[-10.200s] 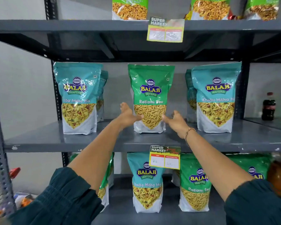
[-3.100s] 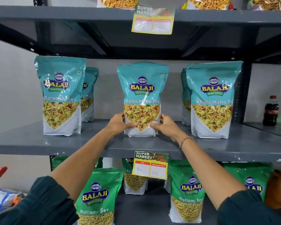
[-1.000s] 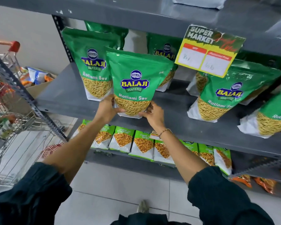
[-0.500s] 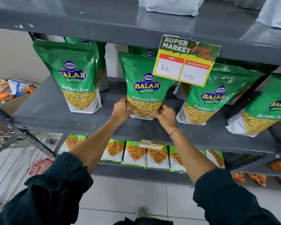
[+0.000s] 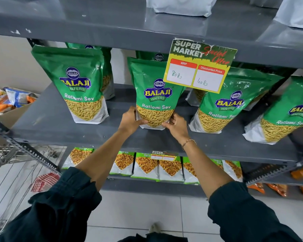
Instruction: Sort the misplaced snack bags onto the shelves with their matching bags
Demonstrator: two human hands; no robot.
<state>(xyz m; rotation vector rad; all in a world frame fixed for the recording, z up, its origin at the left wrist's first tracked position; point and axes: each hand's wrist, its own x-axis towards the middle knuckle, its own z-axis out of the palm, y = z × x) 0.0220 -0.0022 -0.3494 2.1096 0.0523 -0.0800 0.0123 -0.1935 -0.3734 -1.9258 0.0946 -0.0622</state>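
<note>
We stood before a grey metal shelf (image 5: 47, 117) stocked with upright green Ratlami Sev bags. Near its front edge, at the middle, sat the green Balaji Ratlami Sev pouch (image 5: 156, 95), upright between a matching pouch (image 5: 77, 84) toward the left end and another matching pouch (image 5: 231, 105) on the right. Our left hand (image 5: 129, 119) gripped its lower left corner, and our right hand (image 5: 177, 124) pinched its lower right corner. A yellow price tag (image 5: 198, 67) hung from the shelf above.
</note>
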